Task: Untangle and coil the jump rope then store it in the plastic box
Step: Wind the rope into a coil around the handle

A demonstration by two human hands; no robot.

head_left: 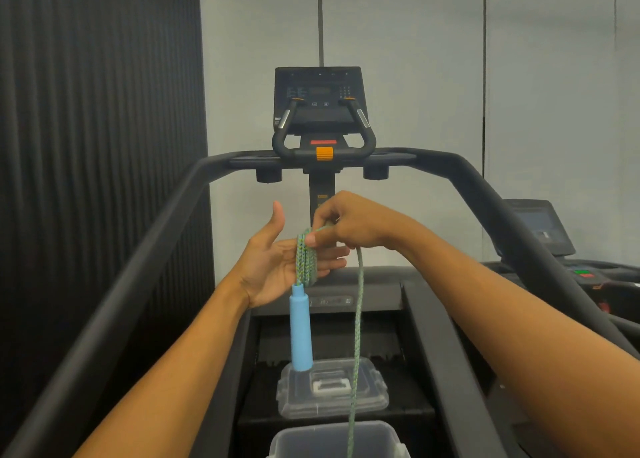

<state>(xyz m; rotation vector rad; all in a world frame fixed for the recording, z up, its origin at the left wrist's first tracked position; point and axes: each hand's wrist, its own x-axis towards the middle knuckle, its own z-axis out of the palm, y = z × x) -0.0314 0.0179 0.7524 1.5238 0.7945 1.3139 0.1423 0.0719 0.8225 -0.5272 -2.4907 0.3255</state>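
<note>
Fingers: left hand (273, 267) straight, carrying loops of speckled green braided jump rope (304, 260); right hand (349, 225) pinching the strand.
Done: few turns wound.
Remaining: long tail; coil not yet in clear plastic box (311, 440).

The rope (305, 260) is braided cord with a rough, flecked weave. The handle (300, 326) is smooth and matt; foam or plastic, I cannot tell. The lid (370, 385) is clear, glossy plastic and the box (304, 440) cloudy plastic. The rail (138, 267) is matt black, the console (318, 90) slightly glossier. The panel (104, 111) is dark and ribbed.
</note>
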